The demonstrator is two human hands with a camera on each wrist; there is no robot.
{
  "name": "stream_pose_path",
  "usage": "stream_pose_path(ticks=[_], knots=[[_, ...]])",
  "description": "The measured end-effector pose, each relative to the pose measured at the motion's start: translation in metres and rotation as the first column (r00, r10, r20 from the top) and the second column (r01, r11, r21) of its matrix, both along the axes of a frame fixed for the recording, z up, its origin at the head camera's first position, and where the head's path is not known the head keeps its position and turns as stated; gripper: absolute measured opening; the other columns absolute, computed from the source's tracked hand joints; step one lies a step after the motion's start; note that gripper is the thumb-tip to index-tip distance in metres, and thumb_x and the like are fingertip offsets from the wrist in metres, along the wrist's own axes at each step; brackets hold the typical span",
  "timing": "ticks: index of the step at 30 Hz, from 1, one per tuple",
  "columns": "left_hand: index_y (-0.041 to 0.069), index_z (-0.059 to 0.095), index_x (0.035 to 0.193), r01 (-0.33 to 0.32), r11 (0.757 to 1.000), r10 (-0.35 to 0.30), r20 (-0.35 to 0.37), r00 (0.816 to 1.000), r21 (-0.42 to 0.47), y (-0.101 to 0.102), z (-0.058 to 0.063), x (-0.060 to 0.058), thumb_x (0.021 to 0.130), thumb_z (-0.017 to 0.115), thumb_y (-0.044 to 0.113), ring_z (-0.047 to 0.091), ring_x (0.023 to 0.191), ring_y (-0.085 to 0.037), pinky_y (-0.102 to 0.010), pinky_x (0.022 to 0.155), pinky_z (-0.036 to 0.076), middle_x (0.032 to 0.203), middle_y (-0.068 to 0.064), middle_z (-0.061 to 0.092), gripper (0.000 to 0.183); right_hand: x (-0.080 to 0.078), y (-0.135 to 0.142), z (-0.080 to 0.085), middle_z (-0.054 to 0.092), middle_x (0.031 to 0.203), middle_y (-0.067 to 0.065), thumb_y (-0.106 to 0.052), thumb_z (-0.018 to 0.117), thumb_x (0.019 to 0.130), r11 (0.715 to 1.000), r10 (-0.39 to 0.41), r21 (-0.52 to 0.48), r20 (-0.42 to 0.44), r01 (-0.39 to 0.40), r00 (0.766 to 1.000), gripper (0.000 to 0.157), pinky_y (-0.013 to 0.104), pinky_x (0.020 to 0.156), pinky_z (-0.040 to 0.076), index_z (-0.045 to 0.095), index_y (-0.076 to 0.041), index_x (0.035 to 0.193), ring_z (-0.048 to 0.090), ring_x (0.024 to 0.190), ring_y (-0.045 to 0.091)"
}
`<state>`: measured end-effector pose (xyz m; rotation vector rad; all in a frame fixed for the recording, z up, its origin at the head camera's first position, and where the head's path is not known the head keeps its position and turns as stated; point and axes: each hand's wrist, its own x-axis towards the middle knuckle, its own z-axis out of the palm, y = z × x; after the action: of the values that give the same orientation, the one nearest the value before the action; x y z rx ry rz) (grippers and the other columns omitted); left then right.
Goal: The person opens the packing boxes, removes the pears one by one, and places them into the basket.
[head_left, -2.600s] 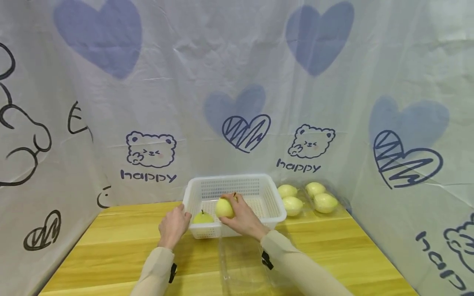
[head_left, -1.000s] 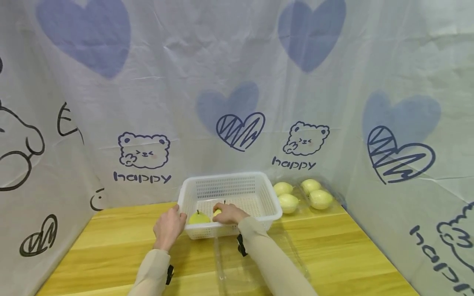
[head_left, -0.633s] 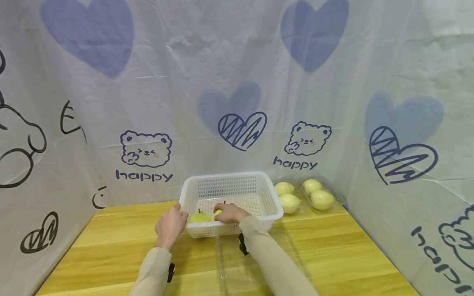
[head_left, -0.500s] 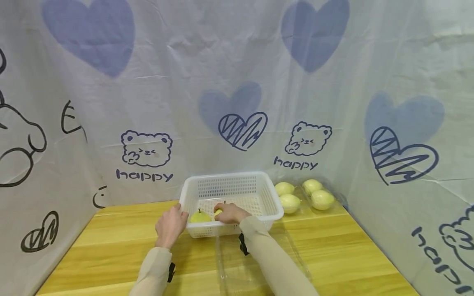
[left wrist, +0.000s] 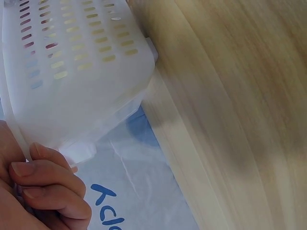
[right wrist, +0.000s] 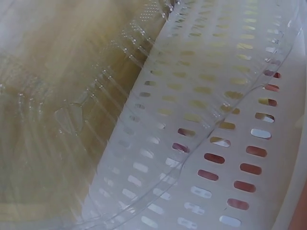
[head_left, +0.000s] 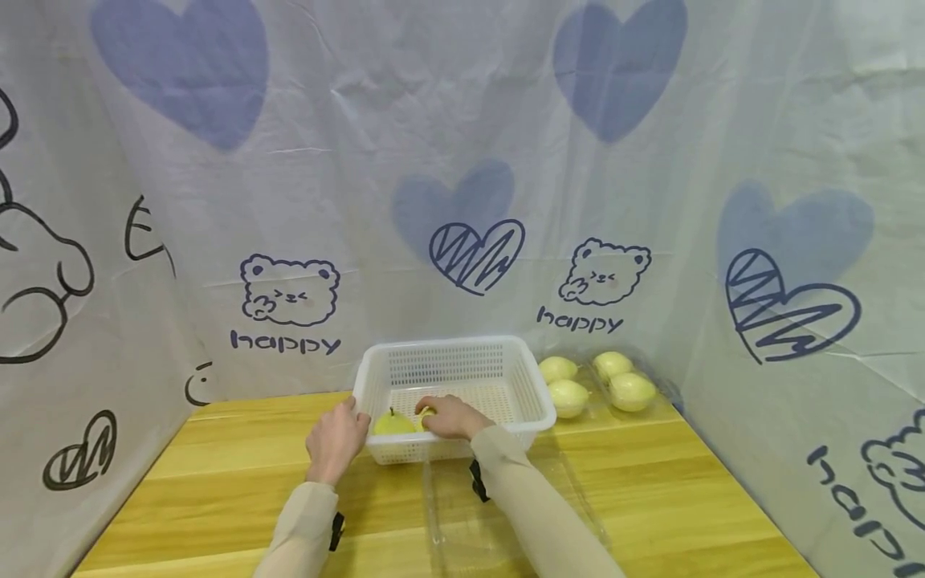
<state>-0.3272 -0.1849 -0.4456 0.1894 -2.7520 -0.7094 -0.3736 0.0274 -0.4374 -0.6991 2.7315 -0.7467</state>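
Observation:
A white perforated plastic basket (head_left: 462, 345) stands at the back of the table, with its wall also filling much of both wrist views. My left hand (head_left: 337, 440) grips its left rim; in the left wrist view the curled fingers (left wrist: 53, 177) lie against the rim. Inside, near the front left corner, sits a yellow-green pear (head_left: 393, 424) with its stem up. Beside it my right hand (head_left: 454, 417) reaches over the front rim, fingers curled over a second pear (head_left: 426, 418), mostly hidden by the hand. The right wrist view shows no fingers clearly.
A clear plastic clamshell container (head_left: 470, 514) lies in front of the basket, partly under my right forearm. Right of the basket, several more pears (head_left: 568, 398) sit in clear packaging. The wooden table (head_left: 217, 482) meets printed cloth (head_left: 376, 201) at back and sides.
My right hand has lowered its pear from above the front rim down into the basket, beside the other pear. Most recently its fingers shift slightly over it. My left hand keeps its hold.

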Motion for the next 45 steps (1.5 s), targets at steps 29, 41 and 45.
stream_pose_path(ticks=[29, 41, 45], knots=[[0.005, 0.058, 0.131, -0.008, 1.0, 0.009, 0.03, 1.0, -0.015, 0.0, 0.002, 0.0, 0.094, 0.052, 0.023, 0.056, 0.063, -0.026, -0.035, 0.045, 0.04, 0.096, -0.022, 0.067, 0.042, 0.004, 0.004, -0.003, 0.068, 0.111, 0.007, -0.028, 0.052, 0.099, 0.966, -0.169, -0.217, -0.13, 0.138, 0.977, 0.028, 0.04, 0.081, 0.053, 0.068, -0.01, 0.113, 0.064, 0.093, 0.021], [0.005, 0.056, 0.135, -0.007, 1.0, 0.008, 0.049, 0.999, -0.013, -0.001, 0.003, 0.0, 0.094, 0.051, 0.023, 0.055, 0.063, -0.025, -0.033, 0.046, 0.039, 0.096, -0.021, 0.067, 0.045, 0.009, 0.014, -0.003, 0.071, 0.102, -0.001, -0.023, 0.051, 0.1, 0.914, -0.256, -0.375, -0.232, 0.157, 0.938, 0.022, 0.032, 0.077, 0.053, 0.071, -0.017, 0.108, 0.064, 0.09, 0.013], [0.006, 0.057, 0.134, -0.007, 1.0, 0.008, 0.036, 0.999, -0.011, -0.001, 0.003, 0.001, 0.094, 0.051, 0.023, 0.055, 0.062, -0.025, -0.034, 0.046, 0.039, 0.096, -0.021, 0.067, 0.044, 0.013, 0.021, -0.003, 0.07, 0.102, 0.0, -0.023, 0.052, 0.099, 0.922, -0.25, -0.356, -0.249, 0.152, 0.936, 0.023, 0.033, 0.076, 0.053, 0.069, -0.016, 0.113, 0.065, 0.091, 0.015]])
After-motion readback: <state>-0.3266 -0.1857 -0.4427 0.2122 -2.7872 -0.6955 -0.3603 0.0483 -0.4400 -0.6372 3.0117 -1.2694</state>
